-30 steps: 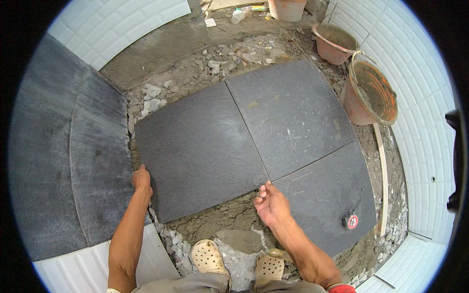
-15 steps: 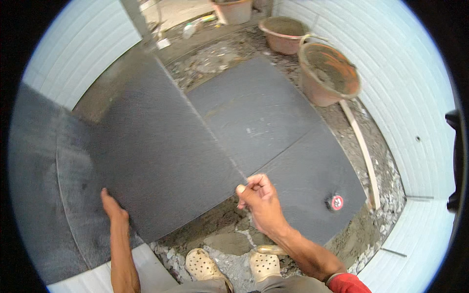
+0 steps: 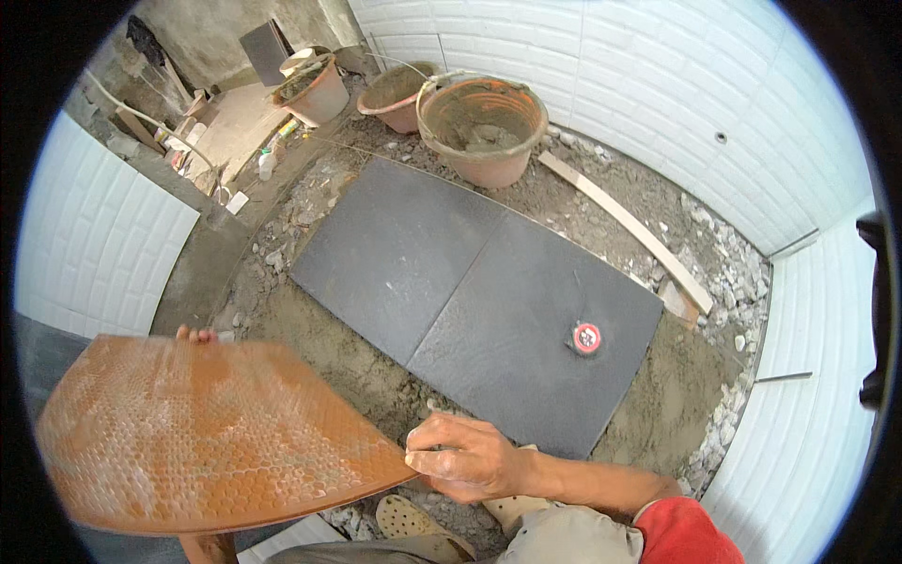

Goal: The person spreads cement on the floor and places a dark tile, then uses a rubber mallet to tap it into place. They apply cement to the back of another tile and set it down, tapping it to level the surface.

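Observation:
A large floor tile (image 3: pixel 216 432) is tilted up at the lower left, its orange-brown back with a honeycomb pattern and whitish dust facing me. My right hand (image 3: pixel 465 458) pinches the tile's right corner, fingers closed. Only the fingertips of my left hand (image 3: pixel 195 335) show, curled over the tile's far edge; the rest is behind the tile. Two dark grey tiles (image 3: pixel 479 301) lie side by side on the mortar bed (image 3: pixel 357 343). On the nearer right one rests a small round tape measure (image 3: pixel 584 338) with a red-and-white face.
Behind the laid tiles stand a mortar bucket (image 3: pixel 484 132), a basin (image 3: pixel 395 94) and another tub (image 3: pixel 315 91). A pale wooden strip (image 3: pixel 625 230) lies on rubble along the right. White tiled walls (image 3: pixel 658 103) enclose the area. My light clogs (image 3: pixel 418 522) are at the bottom.
The held tile has turned from its dark face to its orange-brown back. My left hand has gone behind it; my right hand has moved lower. The view has shifted, showing more of the back left.

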Demonstrator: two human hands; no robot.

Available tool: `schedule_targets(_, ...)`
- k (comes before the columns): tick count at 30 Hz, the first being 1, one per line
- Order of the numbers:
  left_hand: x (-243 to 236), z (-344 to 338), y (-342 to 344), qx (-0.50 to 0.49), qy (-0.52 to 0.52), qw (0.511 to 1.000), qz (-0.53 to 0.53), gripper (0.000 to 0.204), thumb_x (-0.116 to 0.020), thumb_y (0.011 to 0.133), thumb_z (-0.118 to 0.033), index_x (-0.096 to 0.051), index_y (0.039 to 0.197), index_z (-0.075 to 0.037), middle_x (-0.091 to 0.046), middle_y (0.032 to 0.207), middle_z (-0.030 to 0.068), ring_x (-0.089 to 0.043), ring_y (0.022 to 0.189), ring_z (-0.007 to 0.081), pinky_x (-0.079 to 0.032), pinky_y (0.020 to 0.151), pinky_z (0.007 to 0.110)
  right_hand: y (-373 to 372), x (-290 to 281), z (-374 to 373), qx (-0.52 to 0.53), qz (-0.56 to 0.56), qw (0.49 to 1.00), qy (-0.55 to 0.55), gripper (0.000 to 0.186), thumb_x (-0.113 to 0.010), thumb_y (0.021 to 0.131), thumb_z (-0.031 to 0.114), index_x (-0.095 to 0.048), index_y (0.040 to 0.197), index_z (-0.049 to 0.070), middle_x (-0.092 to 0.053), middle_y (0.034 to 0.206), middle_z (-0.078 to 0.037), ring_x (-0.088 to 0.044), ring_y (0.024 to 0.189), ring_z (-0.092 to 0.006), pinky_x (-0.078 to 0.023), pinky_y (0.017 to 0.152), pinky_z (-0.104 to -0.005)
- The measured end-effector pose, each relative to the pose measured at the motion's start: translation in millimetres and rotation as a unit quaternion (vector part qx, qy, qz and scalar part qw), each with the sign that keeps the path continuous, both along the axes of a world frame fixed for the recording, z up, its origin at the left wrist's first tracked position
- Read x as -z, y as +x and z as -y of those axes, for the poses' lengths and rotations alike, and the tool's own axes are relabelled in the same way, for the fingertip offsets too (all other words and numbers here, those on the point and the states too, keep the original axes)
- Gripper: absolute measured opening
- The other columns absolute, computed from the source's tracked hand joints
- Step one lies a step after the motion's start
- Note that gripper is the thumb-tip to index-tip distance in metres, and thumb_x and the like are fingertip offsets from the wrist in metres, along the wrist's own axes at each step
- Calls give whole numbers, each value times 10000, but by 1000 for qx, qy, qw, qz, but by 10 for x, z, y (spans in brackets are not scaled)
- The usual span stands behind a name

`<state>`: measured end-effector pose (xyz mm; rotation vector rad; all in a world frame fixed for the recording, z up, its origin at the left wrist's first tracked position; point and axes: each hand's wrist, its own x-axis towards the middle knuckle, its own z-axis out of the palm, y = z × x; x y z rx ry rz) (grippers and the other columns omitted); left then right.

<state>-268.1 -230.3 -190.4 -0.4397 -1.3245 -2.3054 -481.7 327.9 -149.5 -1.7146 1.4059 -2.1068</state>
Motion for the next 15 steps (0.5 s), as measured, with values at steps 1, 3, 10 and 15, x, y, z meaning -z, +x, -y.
schedule_targets(1,-1,0,-232,-29,2,999,15,367,-487,1051,-332,-573,1274,-53,-631,1188,111,-553,1150,298,-375,1117,472,-7,14,-44,6,-12,1000,-8,270,-724,830,-60,-598,1055,21,-609,1002,-107,-633,827,-277,-533,679,-371)
schedule_targets(3,13,-141,-735,36,70,997,-13,405,-477,1052,-330,-551,1315,-30,-623,1203,129,-548,1165,306,-353,1138,480,-4,47,-151,14,-31,999,-21,251,-724,839,-34,-598,1050,18,-610,995,-109,-639,828,-281,-538,673,-372)
schedule_targets(10,353,-1411,-1975,-94,18,965,-245,499,-504,1023,-414,-565,1245,28,-630,1206,202,-578,1203,348,-356,1154,518,-132,149,-655,43,-105,994,5,269,-748,827,42,-659,1080,11,-657,1021,-144,-675,863,-305,-574,707,-375)
schedule_targets(15,528,-1722,-2065,40,114,946,-300,581,-564,992,-467,-540,1327,7,-622,1256,200,-558,1257,336,-325,1185,515,-58,459,-949,147,-107,949,257,486,-826,744,162,-663,1186,44,-664,1071,-152,-642,925,-336,-525,808,-445)
